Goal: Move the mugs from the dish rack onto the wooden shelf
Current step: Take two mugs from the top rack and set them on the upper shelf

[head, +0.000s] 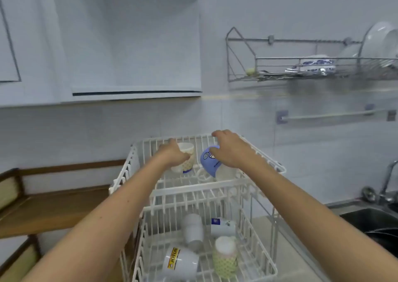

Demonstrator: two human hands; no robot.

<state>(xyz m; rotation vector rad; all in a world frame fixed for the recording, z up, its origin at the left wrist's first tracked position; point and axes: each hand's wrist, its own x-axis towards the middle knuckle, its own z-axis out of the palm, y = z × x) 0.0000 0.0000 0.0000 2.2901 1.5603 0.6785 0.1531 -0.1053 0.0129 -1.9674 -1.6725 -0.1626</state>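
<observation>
Reaching forward, left hand (pixel 172 154) grips cream mug (pixel 187 157), right hand (pixel 231 150) blue mug (pixel 210 161) (tilted).

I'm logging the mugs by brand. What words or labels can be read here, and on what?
"JOTUN", black on yellow, runs up the side of the white mug lying in the rack's lower tier.
Dark blue label on the lower-tier cup: too blurred to read.
Blue mug under the right hand: spiral drawing only, no words.
Patterned mug at the left hand: no readable text.

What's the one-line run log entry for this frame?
left hand: on cream patterned mug | right hand: on blue mug | white wire dish rack: top tier | wooden shelf: bare
</observation>
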